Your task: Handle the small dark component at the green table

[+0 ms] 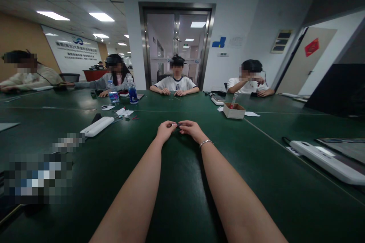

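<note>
Above the green table (182,182), both my arms reach forward and the hands meet fingertip to fingertip. My left hand (165,131) is closed in a pinch, with a small silvery bit showing at its fingertips. Opposite it, my right hand (192,130) pinches a small dark piece (178,125); a silver bracelet (205,143) circles that wrist. Whether the silvery bit and the dark piece are one thing or two, I cannot tell. Fingers cover most of them, and their kind is too small to make out.
Left lie a white power strip (98,126) and paper scraps (124,112); beyond stand a water bottle (113,95) and a blue bottle (132,93). Right are a small box (234,111) and a long white power strip (325,161). Several people sit around the table.
</note>
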Demonstrator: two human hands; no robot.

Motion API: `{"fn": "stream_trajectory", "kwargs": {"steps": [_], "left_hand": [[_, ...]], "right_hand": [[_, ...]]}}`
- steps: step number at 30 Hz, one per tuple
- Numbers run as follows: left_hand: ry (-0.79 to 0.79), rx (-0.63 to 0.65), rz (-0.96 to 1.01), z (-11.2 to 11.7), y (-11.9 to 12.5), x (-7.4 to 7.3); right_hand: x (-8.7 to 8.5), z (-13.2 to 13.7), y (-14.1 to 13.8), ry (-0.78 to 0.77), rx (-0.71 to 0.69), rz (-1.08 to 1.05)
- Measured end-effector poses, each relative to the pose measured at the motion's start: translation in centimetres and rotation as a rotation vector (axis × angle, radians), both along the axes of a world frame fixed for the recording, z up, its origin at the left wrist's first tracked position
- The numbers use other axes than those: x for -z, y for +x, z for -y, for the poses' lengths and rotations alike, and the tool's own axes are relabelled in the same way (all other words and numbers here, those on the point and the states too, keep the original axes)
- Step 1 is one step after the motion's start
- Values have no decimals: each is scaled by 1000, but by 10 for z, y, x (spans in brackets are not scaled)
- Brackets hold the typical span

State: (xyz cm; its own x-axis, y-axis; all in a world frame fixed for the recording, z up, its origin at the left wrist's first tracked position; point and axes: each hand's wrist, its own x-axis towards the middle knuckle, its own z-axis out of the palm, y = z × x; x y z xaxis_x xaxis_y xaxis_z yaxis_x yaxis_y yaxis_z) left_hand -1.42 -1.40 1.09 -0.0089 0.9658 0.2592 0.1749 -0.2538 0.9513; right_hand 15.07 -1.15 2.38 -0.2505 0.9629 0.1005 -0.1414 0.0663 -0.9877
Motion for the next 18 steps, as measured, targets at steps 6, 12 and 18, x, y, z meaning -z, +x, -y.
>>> {"fn": "stream_trajectory", "kwargs": {"steps": [6,12,18], "left_hand": [[-13,17,55,0,1,1],[-31,50,91,3,1,-1],[-52,73,135,8,1,-6]], "right_hand": [[2,2,4,-4,-17,-90],[6,-1,6,-13,-15,-145],[8,-5,6,-57,-1,-178]]}}
